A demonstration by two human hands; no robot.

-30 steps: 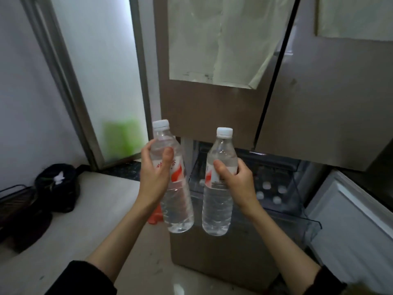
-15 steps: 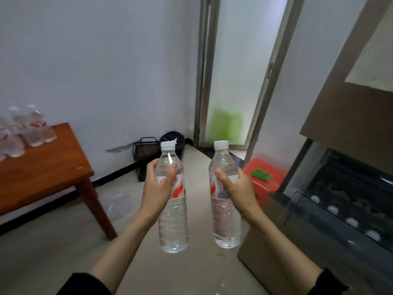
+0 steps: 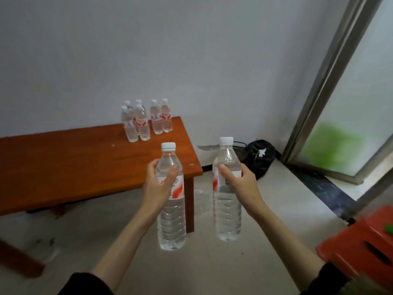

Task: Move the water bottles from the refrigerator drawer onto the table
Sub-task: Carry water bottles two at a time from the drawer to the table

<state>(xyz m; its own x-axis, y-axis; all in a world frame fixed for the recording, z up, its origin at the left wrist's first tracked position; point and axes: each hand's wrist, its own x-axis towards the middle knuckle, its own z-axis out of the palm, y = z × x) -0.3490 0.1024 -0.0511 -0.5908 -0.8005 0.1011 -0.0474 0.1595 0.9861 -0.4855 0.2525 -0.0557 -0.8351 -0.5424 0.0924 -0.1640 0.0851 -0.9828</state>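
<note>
My left hand grips a clear water bottle with a white cap and red-and-white label, held upright in the air. My right hand grips a second bottle of the same kind, also upright. Both bottles hang over the floor, just in front of the right end of the brown wooden table. Several more water bottles stand in a cluster at the table's far right corner, by the wall. The refrigerator drawer is out of view.
A black bag and a dark wire basket lie on the floor against the wall behind the bottles. A frosted glass door with a metal frame stands at right. A red plastic stool sits at the lower right. Pale tiled floor lies underfoot.
The view has swung left, away from the refrigerator and toward the table. Both hands still hold their bottles, which are now close to the table's right end.
</note>
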